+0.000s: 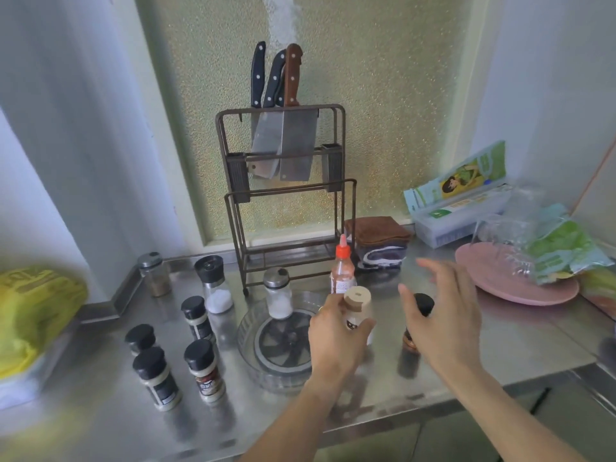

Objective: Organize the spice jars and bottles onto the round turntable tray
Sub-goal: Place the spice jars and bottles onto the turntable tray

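Observation:
A clear round turntable tray (248, 331) lies on the steel counter. A glass shaker with a metal lid (278, 292) stands on its far side, and a red-capped squeeze bottle (342, 269) stands at its far right edge. My left hand (336, 338) grips a jar with a beige lid (357, 310) above the tray's right rim. My right hand (443, 315) hovers with spread fingers over a dark grinder with a black cap (420, 323), right of the tray. Several black-capped jars (205, 368) stand left of the tray.
A wire rack with knives (283, 151) stands behind the tray. Folded cloths (380, 241), a pink plate (493, 281) under plastic bags and a box fill the back right. A yellow bag (30, 311) sits far left. A salt grinder (215, 283) and small shaker (155, 273) stand back left.

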